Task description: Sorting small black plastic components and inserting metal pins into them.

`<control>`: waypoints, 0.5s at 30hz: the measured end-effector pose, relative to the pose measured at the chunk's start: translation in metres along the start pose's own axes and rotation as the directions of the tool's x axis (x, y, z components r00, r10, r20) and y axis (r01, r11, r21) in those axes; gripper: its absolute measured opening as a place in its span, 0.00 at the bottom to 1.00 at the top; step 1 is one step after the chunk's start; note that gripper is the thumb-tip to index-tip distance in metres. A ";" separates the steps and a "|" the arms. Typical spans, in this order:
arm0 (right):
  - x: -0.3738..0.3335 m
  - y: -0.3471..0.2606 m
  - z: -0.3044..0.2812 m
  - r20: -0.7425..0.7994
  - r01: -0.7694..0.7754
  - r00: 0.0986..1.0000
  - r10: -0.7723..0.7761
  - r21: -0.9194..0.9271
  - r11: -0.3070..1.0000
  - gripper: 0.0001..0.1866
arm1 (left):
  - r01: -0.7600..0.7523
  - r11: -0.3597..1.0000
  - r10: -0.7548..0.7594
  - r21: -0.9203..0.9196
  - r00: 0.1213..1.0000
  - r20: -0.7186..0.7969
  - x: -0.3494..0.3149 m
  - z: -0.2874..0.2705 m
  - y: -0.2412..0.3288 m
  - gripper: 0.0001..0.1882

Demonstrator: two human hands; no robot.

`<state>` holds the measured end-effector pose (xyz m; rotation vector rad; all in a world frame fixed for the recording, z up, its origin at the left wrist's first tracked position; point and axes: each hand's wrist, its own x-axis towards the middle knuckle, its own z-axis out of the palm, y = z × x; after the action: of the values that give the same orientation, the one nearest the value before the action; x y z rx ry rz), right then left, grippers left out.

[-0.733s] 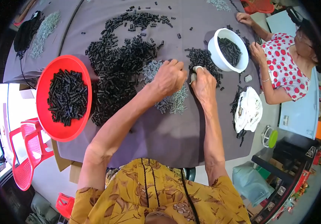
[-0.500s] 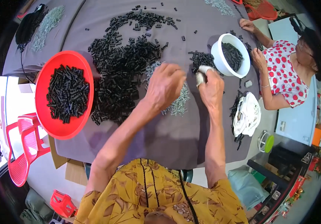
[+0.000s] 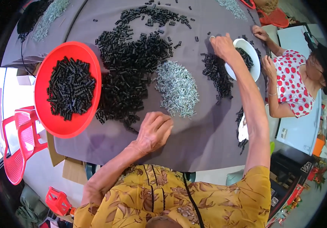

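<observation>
Just ahead of the left hand (image 3: 155, 133), slightly to its right, lies a heap of silvery pieces (image 3: 177, 88), spread across the grey-purple tablecloth (image 3: 205, 133). That hand is low, near the cloth's close edge, fingers curled inward, and whether anything sits inside them, I can't tell! Ahead and to its left sprawls the big pile of black pieces (image 3: 127, 76), a thin trail of them reaching close to the hand. Farther left, it's the red bowl (image 3: 62, 127), loaded with the same sort of black parts.

Over to the right hand (image 3: 223, 46), well out front by the white bowl (image 3: 257, 68), its forearm cutting across part of that bowl in the head view! Fingers bent, something pale at one of them; the grip is hidden, so no call on what it holds. On its near side, a smaller black heap (image 3: 213, 72). Off to its right, past the bowl, a co-worker (image 3: 294, 78) in a spotted top has both hands by the cloth's edge.
</observation>
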<state>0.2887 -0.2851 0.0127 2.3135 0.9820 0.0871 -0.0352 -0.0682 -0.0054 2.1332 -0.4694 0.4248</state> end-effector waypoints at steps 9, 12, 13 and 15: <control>0.007 0.002 -0.004 0.023 -0.069 0.998 0.066 0.280 0.958 0.07 | -0.039 0.999 0.038 0.021 0.999 0.021 0.010 0.003 -0.015 0.12; 0.008 -0.001 -0.016 0.046 -0.081 0.996 0.070 0.303 0.950 0.05 | -0.070 0.997 0.069 0.033 0.997 0.036 0.012 0.004 -0.018 0.12; 0.009 -0.003 -0.025 0.025 -0.129 0.991 0.129 0.340 0.931 0.06 | -0.084 0.996 0.081 0.039 0.995 0.057 0.012 0.004 -0.018 0.12; 0.005 -0.006 -0.051 -0.049 -0.160 0.978 0.201 0.437 0.885 0.08 | -0.084 0.996 0.083 0.040 0.996 0.043 0.012 0.005 -0.017 0.12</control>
<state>0.2734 -0.2520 0.0499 2.8322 0.8957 0.0572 -0.0160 -0.0647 -0.0144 2.1718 -0.5798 0.4413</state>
